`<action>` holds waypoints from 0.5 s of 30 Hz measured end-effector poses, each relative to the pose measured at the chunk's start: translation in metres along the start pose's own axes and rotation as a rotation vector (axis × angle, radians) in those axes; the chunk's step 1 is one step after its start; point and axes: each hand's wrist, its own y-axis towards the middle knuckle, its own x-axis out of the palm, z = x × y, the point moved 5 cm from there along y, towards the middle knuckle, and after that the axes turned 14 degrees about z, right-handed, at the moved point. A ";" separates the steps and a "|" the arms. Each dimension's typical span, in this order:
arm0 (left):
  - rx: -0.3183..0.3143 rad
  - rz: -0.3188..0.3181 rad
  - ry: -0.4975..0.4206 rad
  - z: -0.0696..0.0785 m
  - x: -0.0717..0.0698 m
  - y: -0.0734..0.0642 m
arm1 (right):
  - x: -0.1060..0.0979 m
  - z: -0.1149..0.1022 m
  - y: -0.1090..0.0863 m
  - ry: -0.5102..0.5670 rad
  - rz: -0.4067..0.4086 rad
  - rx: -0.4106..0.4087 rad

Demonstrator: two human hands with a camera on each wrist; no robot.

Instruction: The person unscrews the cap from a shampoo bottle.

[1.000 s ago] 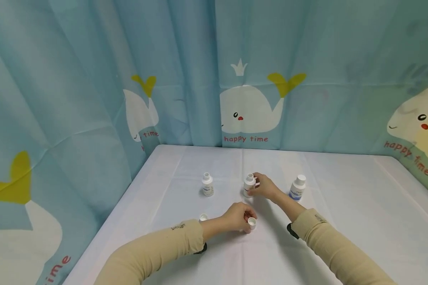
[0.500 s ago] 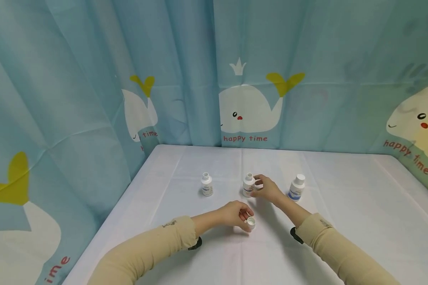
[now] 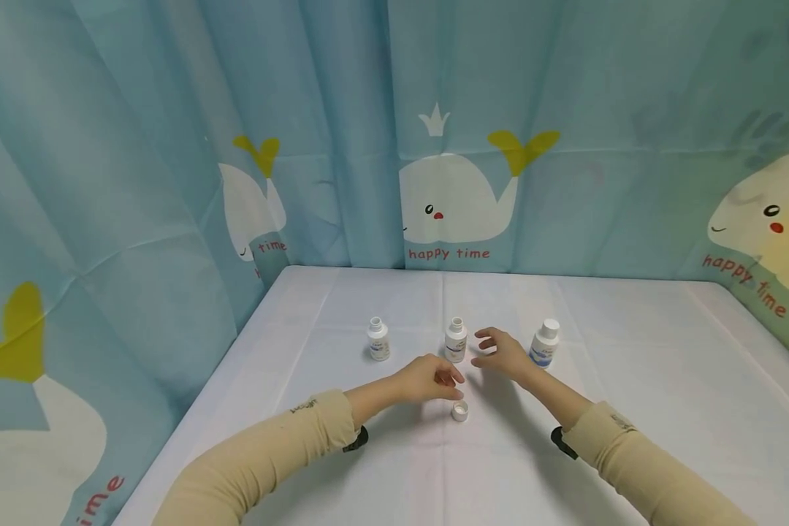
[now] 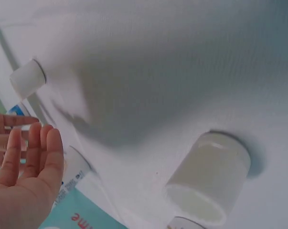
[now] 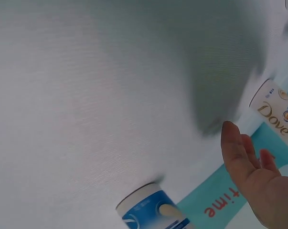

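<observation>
My left hand [image 3: 426,379], fingers loosely bent with nothing in them, hovers just behind a white bottle cap [image 3: 459,412] lying hollow side up on the table. Apart from the uncapped middle bottle [image 3: 456,345], on its right side, is my right hand [image 3: 503,356], its fingers spread. That bottle's Dove label [image 5: 275,119] shows in the right wrist view. A second uncapped bottle [image 3: 378,343] stands upright to the left. Another white cap [image 4: 208,179] appears large in the left wrist view; in the head view my left arm hides it.
A capped bottle with a blue label [image 3: 544,345] stands upright right of my right hand. A white cloth covers the table [image 3: 631,380]. Blue curtains with whale prints [image 3: 460,201] hang behind it and along the left side.
My left hand has let go of the cap, leaving it on the table, and drawn back and left. My right hand has released the middle bottle and moved slightly right.
</observation>
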 end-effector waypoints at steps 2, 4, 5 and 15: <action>0.015 0.006 0.006 0.001 -0.002 0.001 | -0.003 0.001 -0.003 -0.007 -0.003 -0.002; 0.031 0.015 0.006 0.002 -0.004 0.002 | -0.006 0.002 -0.006 -0.010 -0.005 -0.006; 0.039 0.021 0.003 0.003 -0.005 0.003 | -0.008 0.002 -0.007 -0.010 -0.007 -0.012; 0.038 0.045 0.043 0.008 -0.007 0.011 | -0.020 0.013 -0.019 0.024 -0.034 -0.094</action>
